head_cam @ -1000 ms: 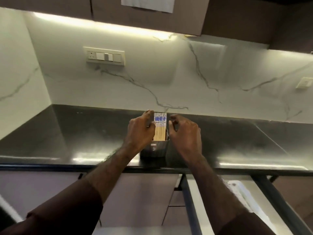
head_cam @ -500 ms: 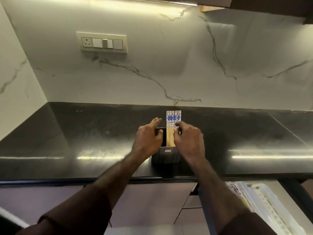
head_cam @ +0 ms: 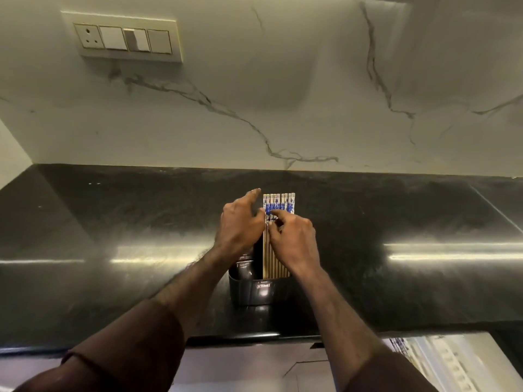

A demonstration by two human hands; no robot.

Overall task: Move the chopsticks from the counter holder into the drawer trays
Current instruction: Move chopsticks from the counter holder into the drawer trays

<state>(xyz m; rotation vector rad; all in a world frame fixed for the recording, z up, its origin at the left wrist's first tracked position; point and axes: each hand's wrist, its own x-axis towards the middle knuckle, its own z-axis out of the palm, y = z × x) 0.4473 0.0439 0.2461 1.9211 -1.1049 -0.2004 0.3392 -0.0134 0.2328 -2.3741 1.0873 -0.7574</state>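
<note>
Step in hand: gathering. The chopsticks (head_cam: 278,205) stand upright in the black holder (head_cam: 259,290) on the desk (head_cam: 113,222). The left hand (head_cam: 240,227), fingers loose, braces their left side; the right hand (head_cam: 294,236) pinches several chopsticks. Next move, by judgement: lift the bundle straight up, then carry it to the drawer trays (head_cam: 441,360), lower right.
</note>
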